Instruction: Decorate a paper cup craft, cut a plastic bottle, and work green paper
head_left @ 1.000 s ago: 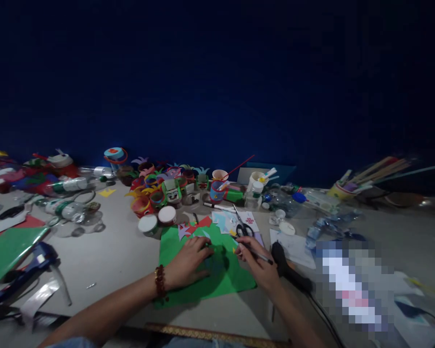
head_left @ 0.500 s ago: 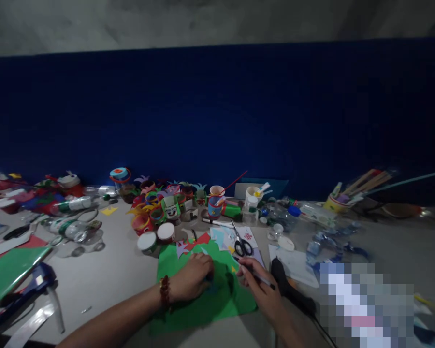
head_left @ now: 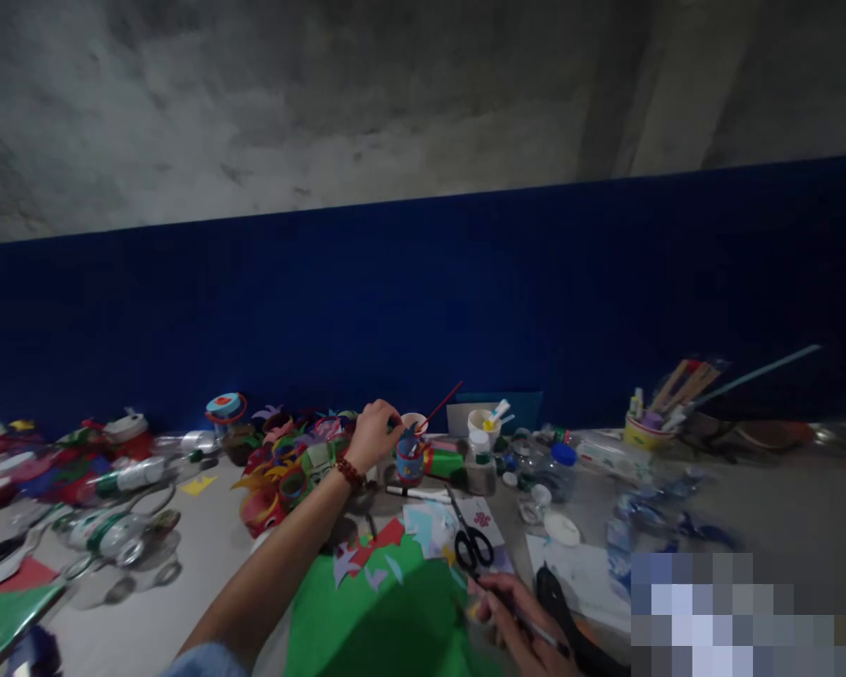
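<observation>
My left hand (head_left: 376, 438), with a beaded bracelet at the wrist, reaches over the table's far side. Its closed fingers meet a blue paper cutout (head_left: 409, 436) with pointed tips, at the rim of a small blue and red cup (head_left: 410, 467). Their exact grip is partly hidden. Closer to me, my right hand (head_left: 513, 609) is closed around a slim pen (head_left: 548, 636) with a dark end. Black-handled scissors (head_left: 473, 549) lie just beyond that hand. Under and left of it spreads a green sheet (head_left: 367, 621), with purple paper scraps (head_left: 376, 578) on top.
Decorated small cups (head_left: 260, 508) crowd the back left. Plastic bottles (head_left: 102, 536) lie further left. A yellow pot of sticks (head_left: 647, 432) stands at the back right, near a blue-capped bottle (head_left: 562, 465). A dark tool (head_left: 560, 606) lies beside my right hand.
My left hand has moved from the green sheet up to the blue and red cup, where the blue cutout now shows. My right hand keeps the pen. The view has tilted upward.
</observation>
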Demonstrator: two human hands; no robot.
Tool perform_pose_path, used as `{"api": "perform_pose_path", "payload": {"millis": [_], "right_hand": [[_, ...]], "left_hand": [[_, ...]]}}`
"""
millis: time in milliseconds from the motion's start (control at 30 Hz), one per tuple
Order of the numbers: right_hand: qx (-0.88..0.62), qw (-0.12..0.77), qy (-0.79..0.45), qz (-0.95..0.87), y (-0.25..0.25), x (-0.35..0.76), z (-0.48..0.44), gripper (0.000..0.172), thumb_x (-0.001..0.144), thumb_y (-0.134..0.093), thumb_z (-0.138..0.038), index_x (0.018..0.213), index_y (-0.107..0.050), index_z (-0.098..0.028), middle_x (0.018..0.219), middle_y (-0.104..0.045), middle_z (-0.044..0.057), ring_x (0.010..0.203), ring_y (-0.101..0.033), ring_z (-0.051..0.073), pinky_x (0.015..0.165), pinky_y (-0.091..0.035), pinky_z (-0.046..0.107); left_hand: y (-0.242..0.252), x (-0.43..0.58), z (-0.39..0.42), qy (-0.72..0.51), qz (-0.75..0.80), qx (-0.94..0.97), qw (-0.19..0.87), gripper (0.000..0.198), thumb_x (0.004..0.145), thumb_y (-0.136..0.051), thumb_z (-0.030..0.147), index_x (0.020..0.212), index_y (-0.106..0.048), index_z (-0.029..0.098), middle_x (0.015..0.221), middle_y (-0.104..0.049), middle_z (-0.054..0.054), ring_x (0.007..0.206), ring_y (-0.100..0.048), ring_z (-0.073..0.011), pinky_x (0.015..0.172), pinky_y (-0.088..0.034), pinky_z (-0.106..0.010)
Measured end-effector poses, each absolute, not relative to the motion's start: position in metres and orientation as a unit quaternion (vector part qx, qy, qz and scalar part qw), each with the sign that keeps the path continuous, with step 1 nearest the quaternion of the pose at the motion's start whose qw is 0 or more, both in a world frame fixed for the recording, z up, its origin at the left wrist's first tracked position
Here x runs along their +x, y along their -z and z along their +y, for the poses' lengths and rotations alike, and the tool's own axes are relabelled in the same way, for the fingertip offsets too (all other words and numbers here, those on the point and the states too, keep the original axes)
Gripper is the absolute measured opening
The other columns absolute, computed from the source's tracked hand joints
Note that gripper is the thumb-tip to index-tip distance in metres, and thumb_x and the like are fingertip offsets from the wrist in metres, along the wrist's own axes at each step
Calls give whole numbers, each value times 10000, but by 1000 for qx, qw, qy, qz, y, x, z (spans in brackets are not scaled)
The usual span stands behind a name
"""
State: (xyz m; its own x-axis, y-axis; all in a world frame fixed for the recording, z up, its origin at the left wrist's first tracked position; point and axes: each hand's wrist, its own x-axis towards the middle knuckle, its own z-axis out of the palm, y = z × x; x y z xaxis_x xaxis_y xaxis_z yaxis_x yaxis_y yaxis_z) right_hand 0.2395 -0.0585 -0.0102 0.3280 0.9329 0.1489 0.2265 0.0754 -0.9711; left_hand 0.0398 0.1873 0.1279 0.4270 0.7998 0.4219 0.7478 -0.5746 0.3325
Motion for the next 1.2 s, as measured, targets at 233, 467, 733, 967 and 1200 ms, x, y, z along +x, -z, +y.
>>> {"api": "perform_pose_path", "payload": {"millis": [233, 467, 733, 967, 1200], "right_hand": [[-588, 531, -387, -472, 9, 250, -60, 583, 772, -558, -778, 874, -713, -224, 704, -701, 32, 591, -656, 170, 568, -547, 233], [-600, 524, -348, -495, 7, 248, -64, 510, 828, -552, -706, 899, -707, -225, 729, -727, 35, 635, -684, 185, 610, -561, 249], [-583, 366, -258, -678, -10, 246, -69, 315, 979, -446, -380, 1146, -676, -246, 1230, -714, 92, 1115, -675, 252, 970, -516, 359], [-526, 67, -83, -844, -30, 227, -31, 410, 916, -473, -69, 1251, -645, -230, 1214, -698, 108, 1104, -629, 279, 859, -530, 357], [-528, 63, -56, -845, -30, 219, -9, 572, 889, -478, -5, 1395, -531, -268, 1233, -646, 107, 1054, -608, 267, 844, -504, 360]], "left_hand": [[-93, 65, 202, -275, 469, 839, 14, 110, 863, -647, 227, 783, -705, 178, 939, -662, -88, 938, -595, -247, 867, -422, -368], [-91, 42, 191, -312, 442, 841, 24, 109, 884, -635, 212, 969, -683, 166, 1091, -645, -115, 1076, -569, -270, 953, -422, -409], [-48, -13, 84, -234, 364, 887, 159, 82, 917, -581, 219, 952, -654, 209, 1036, -670, -63, 1022, -609, -221, 930, -474, -357], [-19, -38, 9, -123, 338, 906, 223, 333, 764, -778, 291, 1054, -627, 228, 1126, -624, -66, 1058, -576, -255, 939, -464, -391], [-12, -26, -2, -94, 383, 900, 186, 346, 750, -768, 280, 1028, -576, 203, 1129, -586, -88, 1064, -543, -287, 940, -437, -439]]}}
